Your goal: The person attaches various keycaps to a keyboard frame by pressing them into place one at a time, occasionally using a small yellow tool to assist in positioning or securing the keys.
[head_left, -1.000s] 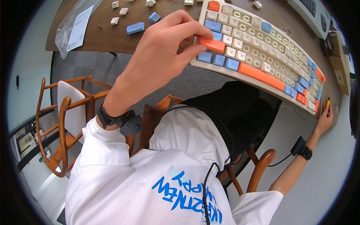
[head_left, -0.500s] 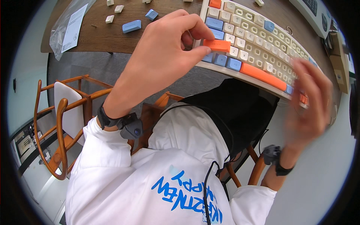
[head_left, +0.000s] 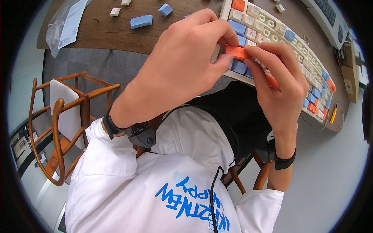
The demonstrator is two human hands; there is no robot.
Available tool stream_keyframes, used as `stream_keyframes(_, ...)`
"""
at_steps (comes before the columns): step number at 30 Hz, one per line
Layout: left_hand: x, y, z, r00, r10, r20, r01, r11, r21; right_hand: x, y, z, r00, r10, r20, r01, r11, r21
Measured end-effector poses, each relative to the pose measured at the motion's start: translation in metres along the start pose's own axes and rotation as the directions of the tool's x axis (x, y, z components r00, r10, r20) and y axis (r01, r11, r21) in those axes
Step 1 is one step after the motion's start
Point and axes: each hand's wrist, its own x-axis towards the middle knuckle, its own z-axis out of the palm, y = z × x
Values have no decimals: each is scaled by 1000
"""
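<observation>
A long orange keycap (head_left: 236,52) lies over the left side of a cream keyboard (head_left: 259,26), near the lower letter rows. My left hand (head_left: 185,52) pinches its left end between thumb and index finger. At its right end, the thumb and index finger of my right hand (head_left: 280,79) close on the same cap. Blue, white and orange caps cover part of the keyboard, while several positions show bare switches. Whether the orange cap is seated or just above its switch is hidden by my fingers. My right hand also covers part of the orange space bar (head_left: 271,80).
Loose on the wooden table (head_left: 105,37) are a long blue keycap (head_left: 141,21), a smaller blue one (head_left: 165,9) and white ones (head_left: 115,12). A paper in a clear bag (head_left: 73,27) lies far left. A yellow-handled tool (head_left: 334,114) and a second keyboard (head_left: 324,15) are at right.
My right hand has come left from the keyboard's right end to the orange keycap. My left hand, still pinching the cap, has shifted slightly right in view.
</observation>
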Motion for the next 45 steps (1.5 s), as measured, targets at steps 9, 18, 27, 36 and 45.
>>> stream_keyframes(9,0,-8,-1,999,-33,-4,32,993,-115,1,-4,2,985,159,61,-163,985,63)
stream_keyframes(18,-3,-14,-2,998,28,-60,-36,990,-137,-4,3,3,998,23,50,-22,999,-28)
stream_keyframes(27,-2,-5,-9,979,-197,59,205,912,-355,-4,-4,11,981,-193,32,195,970,-144)
stream_keyframes(36,11,-12,-17,841,-333,427,532,650,-542,0,-12,4,976,-179,121,199,964,-176)
stream_keyframes(45,-9,-2,-8,934,-308,178,351,882,-316,-2,-10,5,989,-110,95,120,987,-110)
